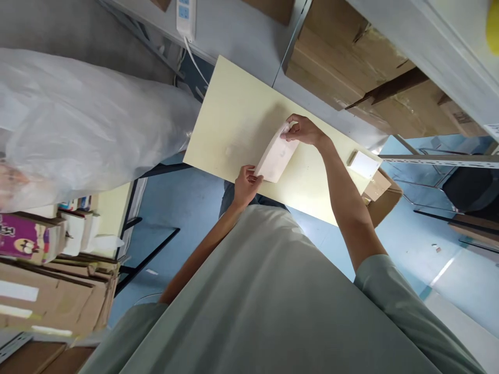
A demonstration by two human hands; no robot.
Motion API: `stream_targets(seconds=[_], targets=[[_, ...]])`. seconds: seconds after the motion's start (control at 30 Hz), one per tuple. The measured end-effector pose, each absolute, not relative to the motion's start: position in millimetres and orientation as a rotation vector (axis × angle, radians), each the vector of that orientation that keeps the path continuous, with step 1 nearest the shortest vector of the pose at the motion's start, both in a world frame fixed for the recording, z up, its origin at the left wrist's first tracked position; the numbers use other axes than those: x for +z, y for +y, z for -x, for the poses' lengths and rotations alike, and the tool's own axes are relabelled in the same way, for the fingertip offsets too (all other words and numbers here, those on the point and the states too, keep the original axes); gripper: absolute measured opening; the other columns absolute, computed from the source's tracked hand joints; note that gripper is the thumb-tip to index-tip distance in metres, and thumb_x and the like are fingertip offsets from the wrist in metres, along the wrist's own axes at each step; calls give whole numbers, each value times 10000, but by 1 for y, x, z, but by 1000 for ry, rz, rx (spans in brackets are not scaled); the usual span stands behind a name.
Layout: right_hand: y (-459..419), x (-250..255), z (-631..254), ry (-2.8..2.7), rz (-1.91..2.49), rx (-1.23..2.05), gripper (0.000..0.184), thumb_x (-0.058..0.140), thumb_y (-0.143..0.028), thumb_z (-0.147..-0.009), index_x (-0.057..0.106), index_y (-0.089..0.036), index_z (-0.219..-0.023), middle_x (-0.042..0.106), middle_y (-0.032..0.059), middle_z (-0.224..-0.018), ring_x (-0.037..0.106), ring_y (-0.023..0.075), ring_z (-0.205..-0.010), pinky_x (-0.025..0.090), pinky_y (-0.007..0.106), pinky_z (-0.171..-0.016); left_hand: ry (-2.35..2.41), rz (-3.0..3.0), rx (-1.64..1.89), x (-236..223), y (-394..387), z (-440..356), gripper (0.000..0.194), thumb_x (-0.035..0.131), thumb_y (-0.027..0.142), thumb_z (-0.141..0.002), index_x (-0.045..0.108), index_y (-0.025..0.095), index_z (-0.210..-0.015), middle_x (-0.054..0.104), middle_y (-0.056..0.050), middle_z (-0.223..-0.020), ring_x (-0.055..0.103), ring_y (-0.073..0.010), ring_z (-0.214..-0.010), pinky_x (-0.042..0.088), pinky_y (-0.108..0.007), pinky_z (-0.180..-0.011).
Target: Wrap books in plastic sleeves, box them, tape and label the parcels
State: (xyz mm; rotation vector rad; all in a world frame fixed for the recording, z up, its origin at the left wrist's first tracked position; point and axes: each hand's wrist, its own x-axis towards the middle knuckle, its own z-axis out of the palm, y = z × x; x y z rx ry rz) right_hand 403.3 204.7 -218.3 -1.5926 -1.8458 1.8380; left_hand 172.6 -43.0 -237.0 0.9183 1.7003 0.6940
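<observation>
A flat, pale pinkish-white box-like packet point(277, 158) is tilted over the cream tabletop point(218, 111), a shadow falling to its left. My left hand point(246, 185) grips its near left corner, thumb along the lower edge. At the far end, my right hand point(302, 130) is closed on the upper edge with thumb and fingers pinching it. What the packet contains is hidden.
A small white box point(364, 165) sits at the table's right end, beside an open cardboard carton point(384, 200). Large cardboard boxes point(339, 57) stand beyond the table. A big translucent plastic bag point(86, 124) bulges at left. A power strip point(185, 19) lies at the back.
</observation>
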Motion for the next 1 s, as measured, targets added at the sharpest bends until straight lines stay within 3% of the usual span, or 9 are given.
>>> stream_targets(seconds=[0.17, 0.27, 0.47, 0.57, 0.67, 0.77, 0.9, 1.0], targets=[[201, -250, -369, -2004, 1763, 1532, 334, 901, -358, -894, 687, -215, -1106, 728, -16, -827, 751, 221, -871, 645, 383, -906, 1873, -874, 581, -256, -31, -160, 272, 734, 316, -1019, 609, 241, -1249, 837, -99, -1112, 841, -265, -1034, 666, -390, -946], [199, -266, -350, -2094, 1875, 1381, 304, 857, -310, -905, 728, -193, -1155, 777, 24, -957, 759, 242, -1011, 623, 413, -1018, 1904, -990, 373, -260, -24, -154, 243, 726, 319, -1045, 631, 231, -1251, 846, -120, -1128, 839, -306, -1061, 641, -416, -979], [188, -285, -330, -2138, 2011, 1291, 413, 807, -318, -982, 719, -162, -1354, 814, 140, -1198, 750, 357, -1266, 573, 563, -1185, 1893, -1220, 88, -258, -15, -141, 241, 694, 401, -1074, 715, 230, -1243, 837, -136, -1066, 801, -393, -1123, 601, -523, -1066], [168, -281, -334, -2099, 1934, 1291, 561, 764, -361, -1041, 610, -161, -1541, 800, 163, -1273, 733, 376, -1309, 552, 614, -1224, 1985, -1280, 172, -261, -4, -125, 312, 674, 402, -1073, 700, 214, -1321, 773, -199, -1305, 737, -425, -1297, 550, -569, -1177], [132, -270, -346, -2070, 1868, 1206, 685, 695, -448, -1097, 469, -181, -1685, 727, 204, -1432, 700, 374, -1364, 557, 625, -1228, 2117, -1310, 311, -271, 18, -107, 525, 734, 400, -1024, 604, 185, -1486, 643, -252, -1522, 593, -468, -1501, 472, -607, -1278], [84, -258, -360, -2015, 1944, 1060, 657, 655, -478, -1113, 479, -194, -1678, 606, 246, -1583, 595, 409, -1511, 556, 629, -1227, 2162, -1253, 323, -286, 43, -95, 569, 789, 386, -964, 615, 167, -1459, 705, -233, -1407, 621, -465, -1437, 480, -630, -1258], [33, -256, -376, -1798, 2152, 1054, 622, 716, -422, -1059, 515, -205, -1606, 651, 238, -1505, 709, 402, -1327, 651, 577, -1052, 2061, -1254, 264, -297, 68, -93, 219, 756, 318, -947, 719, 198, -1127, 779, -143, -1077, 707, -384, -1235, 511, -592, -1223], [14, -261, -380, -1637, 2246, 1156, 586, 744, -417, -1041, 529, -210, -1545, 717, 206, -1400, 771, 363, -1158, 662, 533, -984, 2009, -1364, 328, -291, 72, -96, 64, 725, 278, -947, 690, 226, -934, 766, -117, -1045, 709, -318, -1146, 537, -531, -1198]])
